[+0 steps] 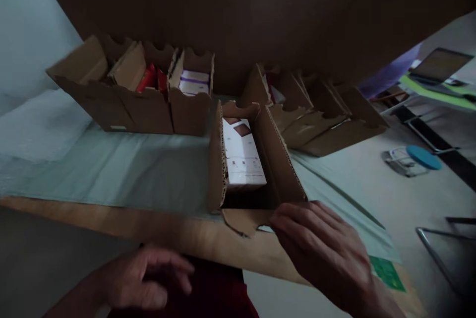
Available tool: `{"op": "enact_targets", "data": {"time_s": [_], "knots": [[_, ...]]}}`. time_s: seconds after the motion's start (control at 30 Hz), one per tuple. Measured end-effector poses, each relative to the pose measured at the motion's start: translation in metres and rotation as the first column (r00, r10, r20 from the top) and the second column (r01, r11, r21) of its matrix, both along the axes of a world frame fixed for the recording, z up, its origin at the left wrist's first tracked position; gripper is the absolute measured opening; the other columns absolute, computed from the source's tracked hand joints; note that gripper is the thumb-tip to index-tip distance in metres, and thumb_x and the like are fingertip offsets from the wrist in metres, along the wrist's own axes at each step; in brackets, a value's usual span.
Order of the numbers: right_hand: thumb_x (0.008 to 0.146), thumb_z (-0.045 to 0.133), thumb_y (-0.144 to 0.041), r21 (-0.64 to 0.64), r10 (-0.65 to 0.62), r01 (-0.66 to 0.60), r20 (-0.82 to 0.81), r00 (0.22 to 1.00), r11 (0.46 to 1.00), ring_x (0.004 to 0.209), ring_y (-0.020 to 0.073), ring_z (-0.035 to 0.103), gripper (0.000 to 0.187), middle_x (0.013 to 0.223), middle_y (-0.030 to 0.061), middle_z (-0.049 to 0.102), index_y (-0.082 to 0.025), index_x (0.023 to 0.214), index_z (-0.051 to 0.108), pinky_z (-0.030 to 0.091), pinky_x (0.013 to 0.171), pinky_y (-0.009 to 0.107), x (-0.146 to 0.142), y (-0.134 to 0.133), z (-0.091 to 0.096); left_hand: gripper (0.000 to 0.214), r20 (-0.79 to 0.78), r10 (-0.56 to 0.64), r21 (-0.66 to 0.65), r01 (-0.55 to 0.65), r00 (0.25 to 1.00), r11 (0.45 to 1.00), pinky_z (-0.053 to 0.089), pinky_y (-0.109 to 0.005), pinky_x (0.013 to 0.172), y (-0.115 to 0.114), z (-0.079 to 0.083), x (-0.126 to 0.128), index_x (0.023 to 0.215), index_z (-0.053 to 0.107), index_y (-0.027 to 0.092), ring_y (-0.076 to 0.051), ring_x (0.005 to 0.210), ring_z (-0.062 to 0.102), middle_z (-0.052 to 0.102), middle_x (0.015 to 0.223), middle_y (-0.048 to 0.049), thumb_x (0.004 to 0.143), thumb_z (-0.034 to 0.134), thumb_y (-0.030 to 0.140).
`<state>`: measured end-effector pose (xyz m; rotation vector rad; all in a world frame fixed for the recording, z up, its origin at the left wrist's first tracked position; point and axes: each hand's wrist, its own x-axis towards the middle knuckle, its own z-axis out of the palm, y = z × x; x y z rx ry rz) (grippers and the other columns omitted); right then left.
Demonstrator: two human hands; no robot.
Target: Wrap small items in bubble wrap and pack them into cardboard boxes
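An open cardboard bin [284, 159] stands at the middle of the table, its low front end towards me. Inside it, against the left wall, lies a white printed box [243, 157] with a brown picture near its far end. My right hand [323, 243] is closed on the bin's front right corner, fingers pressed together over the edge. My left hand [145, 278] hovers in front of the table edge with its fingers apart and nothing in them. It is slightly blurred.
Three cardboard bins [148, 109] stand back left, holding red packs [150, 79] and white-purple boxes [194, 82]. More bins [316, 119] stand back right. Behind them rises a large brown panel [223, 10]. Clear plastic wrapping [40, 124] lies left; a blue-topped stool [424, 158] stands right.
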<state>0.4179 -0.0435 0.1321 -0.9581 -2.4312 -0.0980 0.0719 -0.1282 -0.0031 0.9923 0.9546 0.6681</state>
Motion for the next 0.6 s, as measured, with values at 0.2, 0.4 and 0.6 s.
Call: {"op": "enact_targets", "data": {"time_s": [0.2,0.4,0.6], "knots": [[0.090,0.064,-0.004,0.021,0.019,-0.018,-0.056,0.998,1.000,0.100,0.0211,0.072,0.028,0.103,0.0062,0.075,-0.023,0.110,0.068,0.058,0.082,0.035,0.025,-0.029,-0.009,0.034,-0.068,0.176,0.240,-0.155,0.982,0.958,0.059,-0.047,0.090,0.111,0.054,0.046,0.110,0.077,0.024,-0.029,0.097,0.073,0.078,0.099,-0.0097,0.083,0.074,0.044],[0.094,0.067,-0.022,0.087,-0.496,0.554,-0.349,0.795,0.828,0.114,0.0309,0.066,0.021,0.141,0.0071,0.061,-0.034,0.110,0.071,0.054,0.095,0.051,0.074,-0.030,-0.040,0.078,-0.087,0.371,0.539,-0.269,0.925,0.798,0.052,-0.053,0.105,0.153,0.047,0.090,0.150,0.048,0.021,-0.036,0.134,0.055,0.050,0.155,-0.0155,0.077,0.072,0.031],[0.093,0.065,-0.049,-0.500,-0.680,0.461,-0.559,0.474,0.733,0.121,0.0363,0.066,0.068,0.148,0.0136,0.059,-0.030,0.155,0.044,0.062,0.081,0.048,0.091,-0.047,-0.096,0.077,-0.018,0.295,0.529,-0.241,0.955,0.813,0.052,-0.052,0.106,0.168,0.019,0.124,0.150,0.046,0.023,-0.035,0.139,0.051,0.053,0.151,-0.0150,0.077,0.071,0.027]]}}
